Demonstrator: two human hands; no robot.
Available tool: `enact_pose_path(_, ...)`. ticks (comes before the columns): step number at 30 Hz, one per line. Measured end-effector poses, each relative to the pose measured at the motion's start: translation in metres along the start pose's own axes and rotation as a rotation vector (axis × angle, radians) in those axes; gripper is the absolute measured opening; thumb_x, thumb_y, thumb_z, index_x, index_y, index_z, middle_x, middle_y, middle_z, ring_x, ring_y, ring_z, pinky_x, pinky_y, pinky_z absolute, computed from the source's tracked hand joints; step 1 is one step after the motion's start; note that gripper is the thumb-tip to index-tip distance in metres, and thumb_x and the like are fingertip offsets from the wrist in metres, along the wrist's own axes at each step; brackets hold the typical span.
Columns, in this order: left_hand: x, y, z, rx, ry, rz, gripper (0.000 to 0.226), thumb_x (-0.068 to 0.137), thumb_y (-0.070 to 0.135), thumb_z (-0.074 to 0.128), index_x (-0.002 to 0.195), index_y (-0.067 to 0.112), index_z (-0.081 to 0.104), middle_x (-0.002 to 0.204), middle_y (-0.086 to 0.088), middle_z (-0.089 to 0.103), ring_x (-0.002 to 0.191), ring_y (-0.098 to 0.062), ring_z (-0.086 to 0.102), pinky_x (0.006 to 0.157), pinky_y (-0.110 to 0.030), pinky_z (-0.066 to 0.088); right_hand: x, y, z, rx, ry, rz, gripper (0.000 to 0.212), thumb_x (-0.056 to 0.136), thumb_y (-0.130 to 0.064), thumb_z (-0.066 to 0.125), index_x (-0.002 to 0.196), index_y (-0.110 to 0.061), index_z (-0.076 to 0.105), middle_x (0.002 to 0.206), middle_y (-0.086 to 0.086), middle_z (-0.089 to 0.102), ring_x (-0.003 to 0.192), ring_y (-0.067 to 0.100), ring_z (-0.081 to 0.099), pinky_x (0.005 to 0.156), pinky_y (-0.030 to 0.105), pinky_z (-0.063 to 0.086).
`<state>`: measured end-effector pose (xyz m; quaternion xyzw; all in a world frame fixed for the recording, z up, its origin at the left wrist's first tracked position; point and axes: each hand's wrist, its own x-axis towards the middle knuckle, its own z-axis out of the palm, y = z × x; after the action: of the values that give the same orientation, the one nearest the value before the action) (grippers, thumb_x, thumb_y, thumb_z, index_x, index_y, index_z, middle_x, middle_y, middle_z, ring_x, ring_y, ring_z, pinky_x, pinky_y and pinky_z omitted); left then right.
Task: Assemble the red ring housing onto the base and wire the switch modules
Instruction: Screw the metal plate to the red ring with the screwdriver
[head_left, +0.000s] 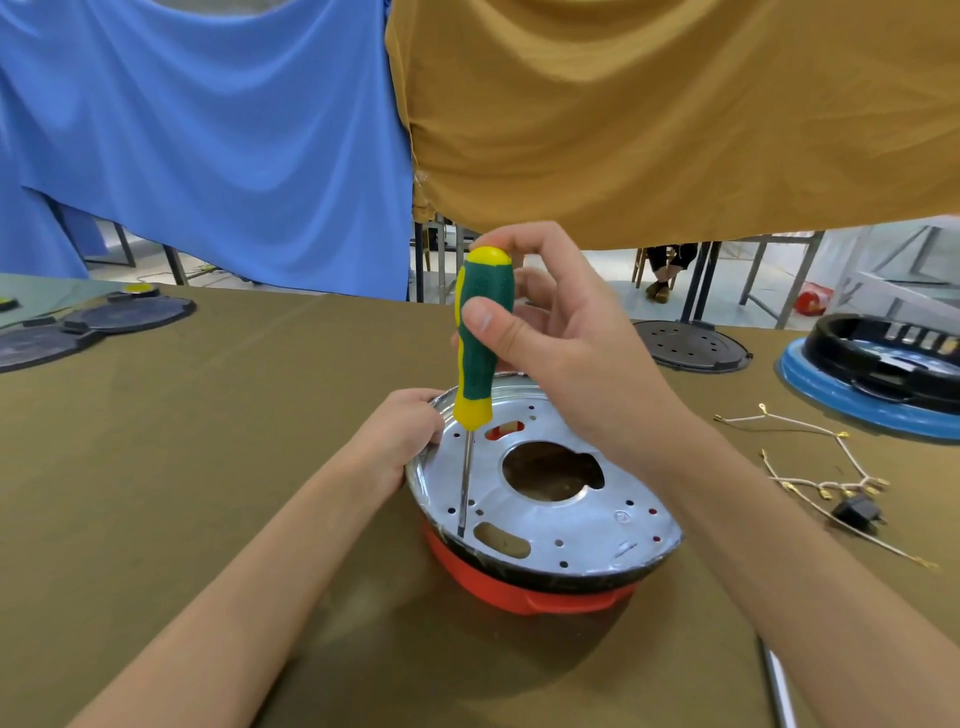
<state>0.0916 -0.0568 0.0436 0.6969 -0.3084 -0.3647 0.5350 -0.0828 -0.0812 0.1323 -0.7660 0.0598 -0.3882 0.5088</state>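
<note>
Red ring (524, 587) sits on the brown surface (208, 467) right in front of you, under a shiny metal plate (561, 514) with a big hole and many small holes. The plate tips up a little at the far side. Your left hand (400, 436) is closed on the plate's far left rim. Your right hand (550, 332) is wrapped around the green and yellow screwdriver (480, 343), thumb pressed on the handle. The screwdriver stands almost straight up, and its tip touches the plate near the left edge, beside a long slot. White wires (810, 457) and a small black plug (857, 512) lie on the surface to your right, well apart from the ring.
</note>
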Motion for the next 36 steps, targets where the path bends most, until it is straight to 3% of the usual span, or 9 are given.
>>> enact_pose_path(4,0.006,-0.002,-0.002,0.063,0.011,0.018,0.033,0.085,-0.013,0.044,0.087,0.004,0.072,0.091,-0.029,0.071,0.085,-0.045,0.069,0.084,-0.059,0.056,0.0,-0.004,-0.007,0.126,-0.135,0.039,0.036,0.1,-0.004,0.05,0.135,-0.01,0.044,0.12,0.03,0.059,0.106,0.037,0.066,0.092,0.048,0.056)
enact_pose_path(8,0.011,-0.005,-0.007,0.162,-0.002,0.043,0.038,0.081,-0.018,0.045,0.071,0.011,0.067,0.054,-0.003,0.067,0.049,-0.018,0.064,0.049,-0.023,0.053,0.001,-0.006,-0.006,0.09,-0.138,-0.015,0.039,0.098,0.003,0.052,0.135,-0.011,0.05,0.116,0.034,0.057,0.096,0.032,0.071,0.085,0.041,0.059)
enact_pose_path(12,0.013,-0.005,-0.007,0.257,-0.007,0.062,0.038,0.085,-0.019,0.051,0.066,0.013,0.057,0.048,-0.001,0.06,0.047,-0.009,0.058,0.038,-0.012,0.041,0.002,-0.003,-0.004,0.032,-0.082,-0.046,0.034,0.094,0.004,0.058,0.124,-0.01,0.055,0.107,0.031,0.059,0.089,0.033,0.072,0.081,0.045,0.061)
enact_pose_path(16,0.013,-0.005,-0.007,0.235,-0.019,0.055,0.032,0.08,-0.015,0.055,0.081,0.013,0.069,0.071,-0.006,0.073,0.064,-0.018,0.069,0.061,-0.027,0.057,0.001,-0.001,-0.006,-0.064,-0.02,-0.084,0.03,0.089,-0.005,0.067,0.114,-0.015,0.055,0.098,0.022,0.058,0.083,0.041,0.067,0.078,0.054,0.059)
enact_pose_path(23,0.009,-0.003,-0.006,0.144,-0.037,0.027,0.04,0.078,-0.021,0.045,0.066,0.014,0.061,0.045,0.001,0.062,0.038,-0.011,0.06,0.037,-0.017,0.044,0.004,0.002,-0.002,-0.028,-0.034,-0.1,0.032,0.094,-0.002,0.061,0.125,-0.011,0.055,0.109,0.028,0.057,0.095,0.04,0.065,0.086,0.047,0.058)
enact_pose_path(28,0.008,-0.004,-0.006,0.103,-0.095,0.024,0.046,0.077,-0.019,0.046,0.078,0.018,0.074,0.077,-0.01,0.075,0.073,-0.026,0.072,0.068,-0.037,0.061,0.003,0.01,0.005,0.027,0.098,-0.143,0.037,0.1,0.003,0.046,0.134,-0.011,0.048,0.119,0.026,0.056,0.107,0.045,0.058,0.097,0.054,0.05)
enact_pose_path(30,0.007,-0.004,-0.005,0.089,-0.102,0.02,0.05,0.077,-0.018,0.045,0.073,0.021,0.075,0.075,-0.008,0.075,0.069,-0.025,0.072,0.062,-0.035,0.06,0.003,0.011,0.004,0.083,0.134,-0.131,0.039,0.102,0.002,0.042,0.138,-0.012,0.045,0.125,0.023,0.057,0.111,0.035,0.062,0.101,0.05,0.05)
enact_pose_path(33,0.005,-0.001,-0.005,0.104,-0.085,-0.005,0.047,0.075,-0.016,0.048,0.097,0.018,0.072,0.091,-0.013,0.075,0.084,-0.031,0.072,0.07,-0.039,0.06,0.007,0.009,-0.009,0.11,0.283,-0.136,0.033,0.103,-0.006,0.043,0.135,-0.015,0.048,0.122,0.017,0.058,0.107,0.029,0.066,0.091,0.05,0.056)
enact_pose_path(36,0.004,0.001,-0.007,0.121,-0.073,-0.036,0.04,0.078,-0.012,0.049,0.101,0.014,0.07,0.099,-0.015,0.074,0.092,-0.033,0.071,0.075,-0.037,0.06,0.011,0.009,-0.036,0.171,0.531,-0.092,0.019,0.104,-0.023,0.047,0.122,-0.023,0.052,0.097,-0.005,0.065,0.078,0.018,0.071,0.064,0.036,0.061)
